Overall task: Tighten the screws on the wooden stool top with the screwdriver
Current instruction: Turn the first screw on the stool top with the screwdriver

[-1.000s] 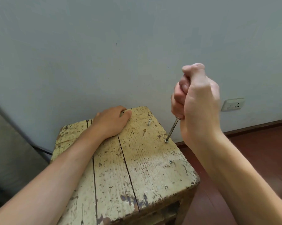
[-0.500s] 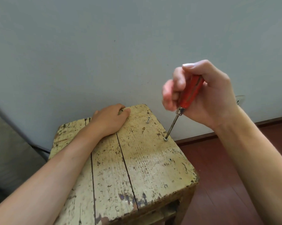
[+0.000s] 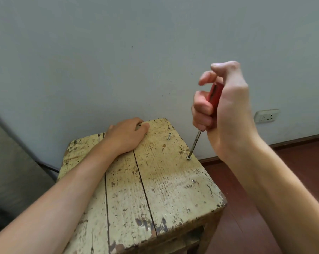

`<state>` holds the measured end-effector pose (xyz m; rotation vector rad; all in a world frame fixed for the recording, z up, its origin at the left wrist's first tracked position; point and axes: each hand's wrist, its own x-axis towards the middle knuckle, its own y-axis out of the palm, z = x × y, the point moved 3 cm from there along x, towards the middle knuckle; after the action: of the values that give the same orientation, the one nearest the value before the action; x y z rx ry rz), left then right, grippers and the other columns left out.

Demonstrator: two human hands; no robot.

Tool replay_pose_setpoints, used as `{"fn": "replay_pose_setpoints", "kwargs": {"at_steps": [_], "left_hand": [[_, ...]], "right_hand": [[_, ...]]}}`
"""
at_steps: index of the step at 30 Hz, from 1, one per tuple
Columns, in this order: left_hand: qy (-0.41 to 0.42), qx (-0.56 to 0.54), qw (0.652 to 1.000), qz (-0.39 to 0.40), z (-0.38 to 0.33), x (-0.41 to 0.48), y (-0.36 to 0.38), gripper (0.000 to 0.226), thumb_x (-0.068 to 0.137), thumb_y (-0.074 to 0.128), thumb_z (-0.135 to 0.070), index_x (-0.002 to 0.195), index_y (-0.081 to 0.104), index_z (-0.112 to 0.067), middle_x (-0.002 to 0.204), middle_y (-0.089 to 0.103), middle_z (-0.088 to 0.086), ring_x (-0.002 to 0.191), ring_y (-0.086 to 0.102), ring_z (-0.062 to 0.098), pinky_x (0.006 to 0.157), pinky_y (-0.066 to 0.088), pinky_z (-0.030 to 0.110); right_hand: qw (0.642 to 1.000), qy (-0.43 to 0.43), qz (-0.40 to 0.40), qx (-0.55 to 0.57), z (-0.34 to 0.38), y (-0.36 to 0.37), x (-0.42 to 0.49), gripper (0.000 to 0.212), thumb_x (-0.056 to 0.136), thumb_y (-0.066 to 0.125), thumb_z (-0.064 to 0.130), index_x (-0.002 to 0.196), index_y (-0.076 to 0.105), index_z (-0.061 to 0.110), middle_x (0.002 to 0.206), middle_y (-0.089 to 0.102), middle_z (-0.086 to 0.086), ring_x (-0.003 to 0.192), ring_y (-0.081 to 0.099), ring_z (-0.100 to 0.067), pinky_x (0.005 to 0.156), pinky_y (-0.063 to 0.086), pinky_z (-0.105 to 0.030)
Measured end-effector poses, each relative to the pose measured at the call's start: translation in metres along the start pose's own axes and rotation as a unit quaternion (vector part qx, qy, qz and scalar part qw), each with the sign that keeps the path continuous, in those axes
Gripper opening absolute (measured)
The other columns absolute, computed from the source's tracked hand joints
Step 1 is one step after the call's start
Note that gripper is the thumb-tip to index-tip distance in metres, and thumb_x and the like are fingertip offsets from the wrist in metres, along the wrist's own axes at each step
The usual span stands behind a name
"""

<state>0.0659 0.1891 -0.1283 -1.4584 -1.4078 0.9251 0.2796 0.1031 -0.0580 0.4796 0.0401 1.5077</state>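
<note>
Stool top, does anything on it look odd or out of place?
Yes. The far screw near the back edge of the stool top sticks up out of the wood at a lean, while the near screw sits flush. The cream paint is also chipped and worn along the front edge.

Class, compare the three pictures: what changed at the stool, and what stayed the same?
The right hand twisted round the screwdriver, first baring its red handle, then swinging back with a looser grip, forefinger lifted. The tip stayed in the same screw; the left hand kept holding the wooden stool top.
</note>
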Motion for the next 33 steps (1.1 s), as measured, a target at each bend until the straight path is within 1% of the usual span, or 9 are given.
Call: {"fn": "replay_pose_setpoints", "kwargs": {"at_steps": [4, 9, 12, 16, 20, 22, 27, 31, 33], "left_hand": [[0.000, 0.001, 1.000, -0.002, 0.000, 0.001, 0.000, 0.045, 0.104, 0.032, -0.056, 0.128, 0.059, -0.029, 0.124, 0.064, -0.007, 0.119, 0.057, 0.023, 0.109, 0.035, 0.049], [0.011, 0.002, 1.000, -0.003, 0.000, 0.001, 0.000, 0.044, 0.103, 0.033, -0.056, 0.128, 0.058, -0.030, 0.127, 0.064, -0.003, 0.121, 0.057, 0.025, 0.109, 0.038, 0.048], [0.023, -0.019, 0.999, 0.020, 0.001, 0.002, 0.001, 0.044, 0.103, 0.036, -0.053, 0.130, 0.059, -0.026, 0.131, 0.064, 0.001, 0.122, 0.057, 0.027, 0.109, 0.039, 0.051], [0.004, 0.007, 1.000, -0.001, 0.000, 0.001, 0.000, 0.047, 0.103, 0.031, -0.056, 0.133, 0.057, -0.030, 0.131, 0.063, -0.005, 0.123, 0.056, 0.023, 0.109, 0.037, 0.050], [0.001, -0.005, 1.000, 0.003, 0.001, 0.002, 0.000, 0.047, 0.103, 0.032, -0.056, 0.133, 0.057, -0.030, 0.132, 0.062, -0.006, 0.124, 0.055, 0.022, 0.110, 0.036, 0.048], [0.002, -0.006, 1.000, 0.004, 0.001, 0.002, 0.000, 0.047, 0.103, 0.031, -0.056, 0.133, 0.057, -0.030, 0.132, 0.062, -0.005, 0.123, 0.055, 0.022, 0.110, 0.036, 0.048], [0.004, -0.004, 1.000, 0.002, 0.002, 0.003, 0.002, 0.047, 0.103, 0.032, -0.057, 0.132, 0.057, -0.030, 0.130, 0.063, -0.006, 0.123, 0.055, 0.022, 0.109, 0.035, 0.047], [0.006, -0.002, 1.000, -0.005, 0.003, 0.004, 0.002, 0.045, 0.102, 0.032, -0.058, 0.127, 0.059, -0.032, 0.125, 0.064, -0.008, 0.119, 0.057, 0.021, 0.107, 0.036, 0.046], [0.006, -0.003, 1.000, -0.007, 0.003, 0.004, 0.001, 0.045, 0.102, 0.032, -0.059, 0.126, 0.060, -0.033, 0.124, 0.065, -0.007, 0.117, 0.057, 0.022, 0.107, 0.038, 0.048]], "right_hand": [[0.978, 0.032, 0.206, 0.003, 0.003, 0.003, 0.009, 0.022, 0.094, 0.048, 0.025, 0.094, 0.070, 0.019, 0.061, 0.047, 0.000, 0.051, 0.041, -0.017, 0.051, 0.040, -0.026], [0.920, 0.027, 0.390, -0.009, 0.007, 0.014, 0.014, 0.029, 0.092, 0.045, 0.007, 0.105, 0.069, 0.015, 0.096, 0.074, -0.008, 0.089, 0.068, -0.023, 0.088, 0.054, -0.030], [0.896, 0.054, 0.441, -0.018, 0.002, 0.024, 0.008, 0.032, 0.097, 0.042, 0.016, 0.080, 0.069, 0.011, 0.066, 0.070, -0.011, 0.055, 0.063, -0.023, 0.064, 0.054, -0.031], [0.947, 0.022, 0.319, -0.014, -0.003, 0.022, 0.007, 0.045, 0.095, 0.045, 0.023, 0.052, 0.031, 0.019, 0.041, 0.026, 0.005, 0.037, 0.019, -0.013, 0.042, 0.021, -0.019], [0.998, -0.032, 0.006, 0.055, -0.006, 0.009, 0.007, 0.044, 0.104, 0.042, 0.022, 0.065, 0.022, 0.023, 0.048, 0.021, 0.008, 0.041, 0.014, -0.014, 0.042, 0.015, -0.020], [0.996, -0.045, -0.053, 0.056, -0.007, 0.005, 0.003, 0.046, 0.108, 0.040, 0.023, 0.063, 0.030, 0.023, 0.048, 0.024, 0.008, 0.041, 0.017, -0.014, 0.042, 0.017, -0.021], [0.988, 0.007, 0.149, 0.039, -0.002, 0.003, 0.011, 0.015, 0.089, 0.049, 0.026, 0.082, 0.058, 0.016, 0.059, 0.044, 0.001, 0.051, 0.036, -0.017, 0.050, 0.033, -0.027], [0.942, 0.040, 0.316, 0.108, 0.003, 0.000, 0.020, 0.031, 0.084, 0.054, 0.011, 0.107, 0.072, 0.020, 0.105, 0.070, -0.008, 0.091, 0.064, -0.021, 0.089, 0.049, -0.031], [0.909, 0.067, 0.392, 0.126, 0.006, 0.002, 0.020, 0.027, 0.084, 0.061, 0.010, 0.106, 0.076, 0.017, 0.110, 0.075, -0.013, 0.095, 0.069, -0.024, 0.094, 0.054, -0.032]]}}
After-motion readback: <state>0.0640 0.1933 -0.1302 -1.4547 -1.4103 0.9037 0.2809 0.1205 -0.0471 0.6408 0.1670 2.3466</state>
